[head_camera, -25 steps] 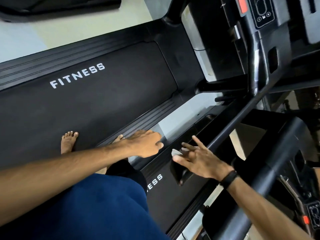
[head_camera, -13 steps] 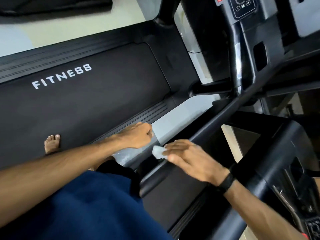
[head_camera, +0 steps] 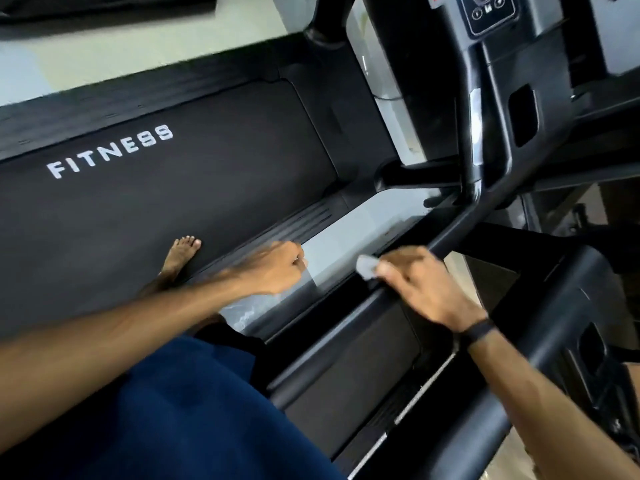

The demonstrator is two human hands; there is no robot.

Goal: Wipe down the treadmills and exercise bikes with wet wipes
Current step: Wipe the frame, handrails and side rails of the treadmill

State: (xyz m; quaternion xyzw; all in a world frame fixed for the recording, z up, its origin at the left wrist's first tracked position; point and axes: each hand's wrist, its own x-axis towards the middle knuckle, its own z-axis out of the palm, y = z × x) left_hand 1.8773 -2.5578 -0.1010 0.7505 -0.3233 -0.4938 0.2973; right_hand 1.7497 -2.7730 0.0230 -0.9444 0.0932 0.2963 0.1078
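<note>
Item 1: right hand [head_camera: 420,287], fingers curled down over a black handrail [head_camera: 460,233], pinching a small crumpled wet wipe [head_camera: 366,267] whose white end pokes out at the fingertips; I read this hold as pressing the wipe onto the bar so it can slide along it. A dark wristband [head_camera: 478,332] sits on that wrist

Item 2: left hand [head_camera: 277,268], blurred, fingers folded into a loose fist; whether anything is inside it I cannot tell. It hovers over the pale floor gap [head_camera: 346,237] between two machines, near the right hand but apart from it, likely kept free for balance

Item 3: near-left treadmill, its belt [head_camera: 173,202] marked FITNESS, a bare foot [head_camera: 181,252] planted on it, which puts me within reach of the rail

Item 4: second treadmill deck [head_camera: 346,358] to the right, under the rail

Item 5: console [head_camera: 491,8], far right, with a button panel

Obstruction: the upright post [head_camera: 471,150] meets the rail just beyond my hand, so I judge a wiping stroke that way stops there; a blue garment [head_camera: 173,410] hides the near foreground
</note>
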